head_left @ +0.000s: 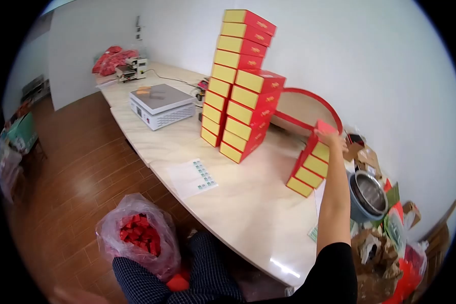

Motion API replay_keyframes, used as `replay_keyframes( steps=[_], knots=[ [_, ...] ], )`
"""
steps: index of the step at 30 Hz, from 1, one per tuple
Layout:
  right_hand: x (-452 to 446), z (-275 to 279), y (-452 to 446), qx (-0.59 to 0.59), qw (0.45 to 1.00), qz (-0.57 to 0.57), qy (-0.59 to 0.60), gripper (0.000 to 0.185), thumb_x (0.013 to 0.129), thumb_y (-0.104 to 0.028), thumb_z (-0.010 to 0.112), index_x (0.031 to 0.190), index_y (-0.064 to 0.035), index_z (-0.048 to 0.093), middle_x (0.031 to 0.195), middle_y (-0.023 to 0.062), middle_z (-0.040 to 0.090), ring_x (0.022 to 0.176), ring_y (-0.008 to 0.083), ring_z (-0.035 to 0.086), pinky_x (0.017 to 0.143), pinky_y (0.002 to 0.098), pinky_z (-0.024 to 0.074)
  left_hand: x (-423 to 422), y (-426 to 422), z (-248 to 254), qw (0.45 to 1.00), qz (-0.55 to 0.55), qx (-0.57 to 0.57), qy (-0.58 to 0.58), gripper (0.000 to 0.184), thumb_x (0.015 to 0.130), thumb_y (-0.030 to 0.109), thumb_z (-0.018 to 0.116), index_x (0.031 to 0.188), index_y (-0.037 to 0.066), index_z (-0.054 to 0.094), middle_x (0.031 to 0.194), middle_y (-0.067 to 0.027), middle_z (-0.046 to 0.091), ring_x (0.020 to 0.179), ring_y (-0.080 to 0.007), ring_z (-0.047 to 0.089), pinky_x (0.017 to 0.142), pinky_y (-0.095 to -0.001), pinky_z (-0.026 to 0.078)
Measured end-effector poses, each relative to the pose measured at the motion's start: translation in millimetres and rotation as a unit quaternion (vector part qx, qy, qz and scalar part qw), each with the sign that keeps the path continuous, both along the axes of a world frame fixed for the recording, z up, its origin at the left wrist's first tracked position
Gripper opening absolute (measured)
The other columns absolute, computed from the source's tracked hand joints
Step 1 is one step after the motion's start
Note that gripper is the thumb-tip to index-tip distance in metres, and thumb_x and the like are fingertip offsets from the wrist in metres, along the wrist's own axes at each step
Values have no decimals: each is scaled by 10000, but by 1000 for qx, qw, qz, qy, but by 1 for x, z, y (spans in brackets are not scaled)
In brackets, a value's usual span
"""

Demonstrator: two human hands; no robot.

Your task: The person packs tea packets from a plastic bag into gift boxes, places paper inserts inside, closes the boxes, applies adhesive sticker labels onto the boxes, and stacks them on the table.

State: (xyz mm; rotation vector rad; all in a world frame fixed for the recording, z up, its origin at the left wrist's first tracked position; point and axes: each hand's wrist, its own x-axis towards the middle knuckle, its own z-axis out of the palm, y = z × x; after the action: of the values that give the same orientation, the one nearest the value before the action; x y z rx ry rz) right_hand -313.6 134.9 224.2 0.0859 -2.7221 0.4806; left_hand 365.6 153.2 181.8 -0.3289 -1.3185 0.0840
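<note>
At the right of the table stands a short stack of red boxes with yellow ends [303, 175]. My right hand [333, 140] is on its top box [325, 126], with the fingers bent over the far side; the palm side is hidden. My left hand [78, 295] is a blurred shape at the bottom left edge, beside my leg, and its fingers cannot be made out. Two taller stacks of the same boxes rise in the middle of the table: a high one [219, 86] and a lower one [248, 114] touching or close beside it.
On the table [238, 213] lie a sheet of green stickers [192, 178], a flat-topped white machine [162, 106] and a small machine [131, 69]. A plastic bag of red packets [142, 235] is by my legs. Metal bowls [370, 192] and clutter crowd the right side.
</note>
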Motion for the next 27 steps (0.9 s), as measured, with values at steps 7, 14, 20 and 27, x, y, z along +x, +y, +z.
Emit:
replay_keyframes(
  steps=[7,14,20,27],
  knots=[
    [-30,-3,7,36,984,42,-168,1048,581,-711,682,1445,-197,386,1468,164,389,1365,393,317,1083,495,281,-40,-15,-37,938,3,346,-15,157,925,279,536,870,136,499,952,-27,449,774,-120,466,654,-250,366],
    [4,-41,50,20,973,225,-42,1003,584,-605,736,1440,-222,379,1440,212,392,1330,391,363,1078,511,283,-44,-55,-56,905,-10,405,-130,221,959,219,450,991,32,562,1037,-142,511,793,-152,545,715,-263,436],
    [135,-102,77,17,852,503,144,972,581,-424,785,1419,-126,394,1407,237,400,1287,411,378,1053,506,296,-82,-93,-114,740,-143,619,-220,195,957,109,487,1116,26,563,1078,-43,553,885,-106,541,778,-230,425],
    [234,-165,57,104,717,690,15,1070,523,-391,804,1456,-156,338,1468,226,287,1256,422,350,1034,547,271,-140,-118,-210,653,-150,666,-328,430,920,171,600,1301,43,444,1192,-113,554,1033,-173,546,862,-301,462]
  ],
)
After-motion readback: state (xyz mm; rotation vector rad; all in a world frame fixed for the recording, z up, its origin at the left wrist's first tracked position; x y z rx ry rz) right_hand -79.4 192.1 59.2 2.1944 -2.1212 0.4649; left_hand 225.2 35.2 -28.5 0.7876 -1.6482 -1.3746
